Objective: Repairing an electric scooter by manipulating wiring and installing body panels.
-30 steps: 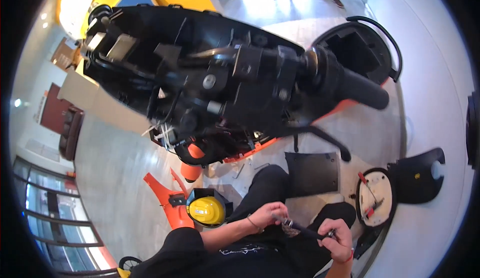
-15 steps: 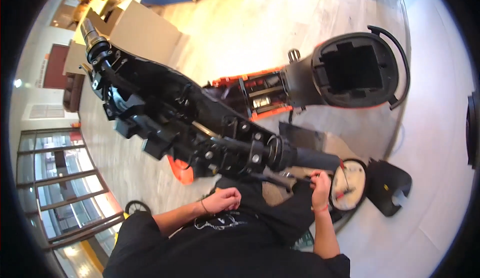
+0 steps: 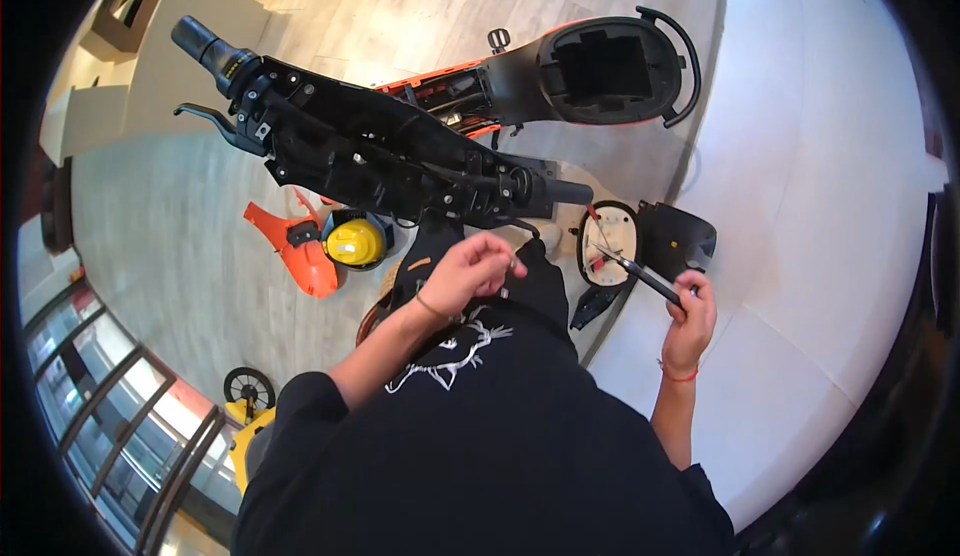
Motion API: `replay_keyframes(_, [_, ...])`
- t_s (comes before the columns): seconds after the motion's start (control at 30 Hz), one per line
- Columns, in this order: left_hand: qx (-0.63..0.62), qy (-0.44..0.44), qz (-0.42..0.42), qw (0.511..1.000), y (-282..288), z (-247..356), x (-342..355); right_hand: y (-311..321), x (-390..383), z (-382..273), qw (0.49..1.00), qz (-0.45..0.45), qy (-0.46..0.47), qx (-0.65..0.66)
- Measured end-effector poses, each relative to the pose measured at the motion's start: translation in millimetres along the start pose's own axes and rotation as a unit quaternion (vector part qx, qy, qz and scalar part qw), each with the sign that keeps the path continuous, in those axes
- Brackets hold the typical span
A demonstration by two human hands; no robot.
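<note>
My right hand (image 3: 692, 318) is closed round a long black-handled tool (image 3: 652, 278) with a thin metal tip, its exact kind unclear. The tip overlaps a cream oval tray-like part (image 3: 620, 218) with a black rim, where a red-handled tool (image 3: 599, 218) and another small red item lie. In front of my chest, my left hand (image 3: 480, 274) is closed with its fingertips pinched; anything held there is too small to name. Beyond both hands stands the scooter's handlebar assembly (image 3: 390, 171), its black inner housing exposed, with a brake lever (image 3: 215, 121) at the left.
The scooter's seat part (image 3: 550, 76) has an open rectangular compartment. An orange panel (image 3: 300, 256) and a yellow hard hat (image 3: 354, 243) lie on the floor at left. A black cover (image 3: 677, 236) rests beside the oval part. A white wall-like surface (image 3: 800, 236) fills the right side.
The view has tilted and shifted, bringing the hard hat into sight. My right hand has moved away from the handlebar grip, the black-handled tool now plainly visible in it. My left hand is raised.
</note>
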State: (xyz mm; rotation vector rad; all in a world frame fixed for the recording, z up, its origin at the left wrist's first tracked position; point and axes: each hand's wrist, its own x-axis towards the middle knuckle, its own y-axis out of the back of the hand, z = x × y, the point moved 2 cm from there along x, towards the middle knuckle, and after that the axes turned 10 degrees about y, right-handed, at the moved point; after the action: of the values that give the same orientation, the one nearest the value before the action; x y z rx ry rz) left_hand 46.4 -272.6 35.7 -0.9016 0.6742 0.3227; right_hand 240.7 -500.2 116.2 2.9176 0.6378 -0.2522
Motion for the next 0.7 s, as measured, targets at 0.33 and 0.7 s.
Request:
replay_keyframes(0.33, [-0.299,0.05,-0.059,0.951,4.9,35.8,10.4,-101.6,-23.7,-54.2,0.994,-0.091,0.055,-0.026])
replay_keyframes(0.7, [-0.307,0.071,-0.078,0.946,7.0,48.1,16.0,-121.7,-19.2,-53.7,0.988,-0.111,0.09,-0.055])
